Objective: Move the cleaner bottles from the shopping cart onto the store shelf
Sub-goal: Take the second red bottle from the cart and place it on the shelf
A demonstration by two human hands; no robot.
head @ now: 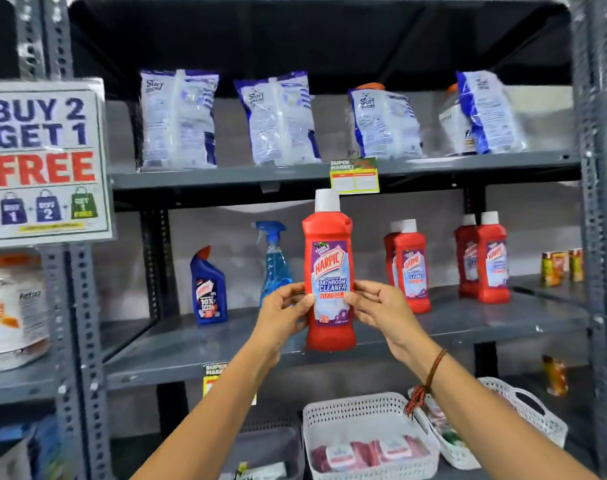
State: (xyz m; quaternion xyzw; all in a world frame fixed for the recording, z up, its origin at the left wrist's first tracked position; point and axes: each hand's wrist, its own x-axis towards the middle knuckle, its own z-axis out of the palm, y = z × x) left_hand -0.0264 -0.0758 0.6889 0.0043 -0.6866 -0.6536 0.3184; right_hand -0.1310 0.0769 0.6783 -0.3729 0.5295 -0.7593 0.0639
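I hold a red Harpic bathroom cleaner bottle point(328, 271) with a white cap upright in front of the middle shelf point(226, 344). My left hand point(284, 313) grips its left side and my right hand point(378, 304) grips its right side, near the label's lower half. Its base hangs level with the shelf's front edge. Two pairs of matching red bottles stand on that shelf, one pair point(408, 266) just right of my bottle and another pair point(484, 258) farther right. The shopping cart is out of view.
A blue Harpic toilet cleaner point(208, 289) and a blue spray bottle point(273, 263) stand left on the same shelf. Detergent packs point(179, 119) line the shelf above. White baskets point(368, 434) sit below. A promotion sign point(46, 161) hangs on the left upright.
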